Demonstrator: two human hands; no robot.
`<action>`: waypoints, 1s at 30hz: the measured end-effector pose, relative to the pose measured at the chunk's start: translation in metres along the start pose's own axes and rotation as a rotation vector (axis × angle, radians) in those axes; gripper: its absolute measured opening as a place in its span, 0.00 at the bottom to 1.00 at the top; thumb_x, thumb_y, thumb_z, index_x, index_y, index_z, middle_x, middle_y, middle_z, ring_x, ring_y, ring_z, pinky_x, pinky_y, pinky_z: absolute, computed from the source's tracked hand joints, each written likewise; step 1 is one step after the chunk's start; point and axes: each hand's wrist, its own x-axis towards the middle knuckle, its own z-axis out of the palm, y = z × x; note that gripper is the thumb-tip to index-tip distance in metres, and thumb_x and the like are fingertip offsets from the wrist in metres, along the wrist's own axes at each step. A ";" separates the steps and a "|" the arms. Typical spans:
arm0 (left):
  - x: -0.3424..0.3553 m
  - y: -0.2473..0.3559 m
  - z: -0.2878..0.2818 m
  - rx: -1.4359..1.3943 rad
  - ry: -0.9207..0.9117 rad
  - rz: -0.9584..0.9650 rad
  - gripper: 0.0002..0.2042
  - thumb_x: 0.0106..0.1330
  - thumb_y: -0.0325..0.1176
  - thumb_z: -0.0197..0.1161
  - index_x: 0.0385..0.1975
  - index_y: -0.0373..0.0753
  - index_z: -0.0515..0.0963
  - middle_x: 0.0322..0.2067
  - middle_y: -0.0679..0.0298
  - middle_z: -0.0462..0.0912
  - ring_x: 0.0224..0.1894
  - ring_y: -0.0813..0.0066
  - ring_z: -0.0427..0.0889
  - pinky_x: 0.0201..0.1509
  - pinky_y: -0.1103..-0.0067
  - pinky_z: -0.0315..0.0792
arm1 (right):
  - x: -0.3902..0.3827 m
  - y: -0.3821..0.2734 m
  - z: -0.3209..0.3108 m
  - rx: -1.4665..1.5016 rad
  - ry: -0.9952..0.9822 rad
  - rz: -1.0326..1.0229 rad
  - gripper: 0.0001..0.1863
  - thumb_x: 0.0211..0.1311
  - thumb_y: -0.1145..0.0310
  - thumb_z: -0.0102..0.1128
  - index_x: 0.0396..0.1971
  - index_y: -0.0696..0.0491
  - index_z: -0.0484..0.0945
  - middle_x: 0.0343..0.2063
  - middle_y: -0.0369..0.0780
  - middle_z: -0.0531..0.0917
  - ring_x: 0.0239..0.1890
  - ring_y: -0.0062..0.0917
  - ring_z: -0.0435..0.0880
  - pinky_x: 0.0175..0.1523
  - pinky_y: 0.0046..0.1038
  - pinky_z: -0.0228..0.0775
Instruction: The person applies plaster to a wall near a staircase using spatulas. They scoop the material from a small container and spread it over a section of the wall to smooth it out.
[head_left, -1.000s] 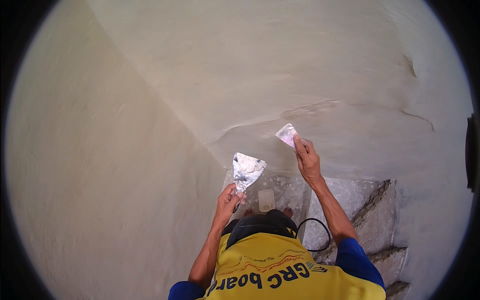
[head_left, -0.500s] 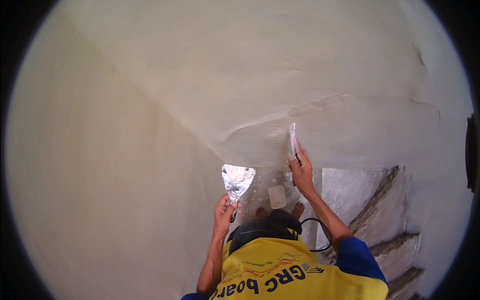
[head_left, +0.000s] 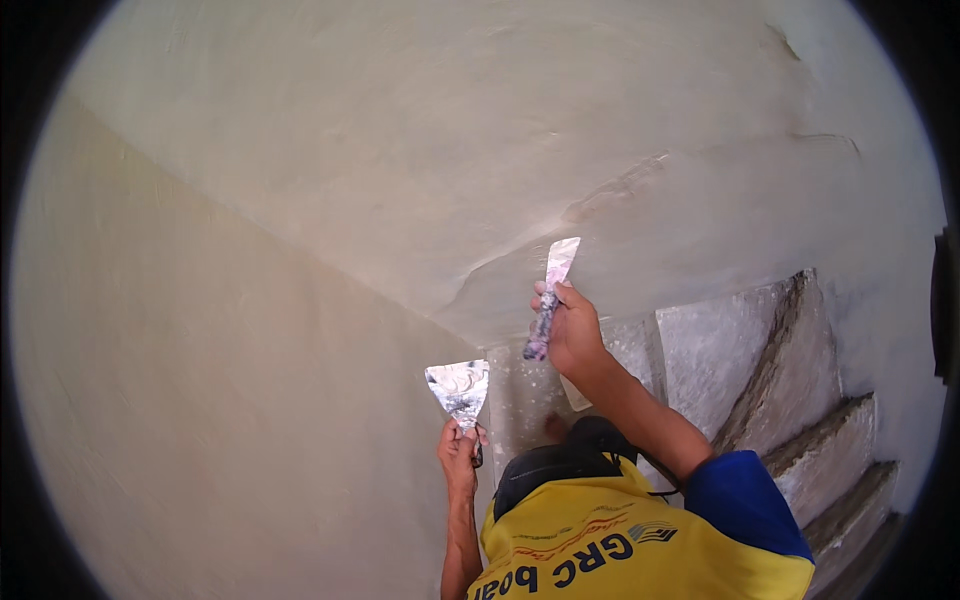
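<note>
My left hand [head_left: 460, 446] is closed round the handle of a wide putty knife [head_left: 460, 388], its blade pointing up and carrying a smear of pale putty. To the right and a little higher, my right hand [head_left: 572, 325] grips the stained handle of a narrower putty knife [head_left: 563, 260]. That blade stands tilted in front of the wall [head_left: 640, 235]; I cannot tell whether it touches. Behind it, a ridged patch of putty [head_left: 615, 190] runs slanting across the wall, with a wet-looking edge trailing down to the left.
Rough curved stair steps [head_left: 770, 370] rise at the lower right. A second wall [head_left: 230, 380] meets the first in a corner on the left. A pale container [head_left: 577, 395] stands on the speckled floor [head_left: 520, 390], mostly behind my right forearm. A dark object [head_left: 941, 305] sits at the right rim.
My right hand has moved left and turned its putty knife, so the blade's face now shows. The left putty knife sits slightly lower and further left. The view has shifted and tilted.
</note>
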 end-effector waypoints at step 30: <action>0.003 0.000 -0.001 -0.056 -0.030 -0.041 0.10 0.66 0.30 0.56 0.44 0.36 0.72 0.29 0.64 0.80 0.24 0.85 0.74 0.18 0.92 0.60 | -0.026 0.021 0.086 -0.090 -0.086 -0.085 0.19 0.69 0.64 0.56 0.55 0.50 0.63 0.39 0.35 0.70 0.41 0.24 0.75 0.40 0.34 0.77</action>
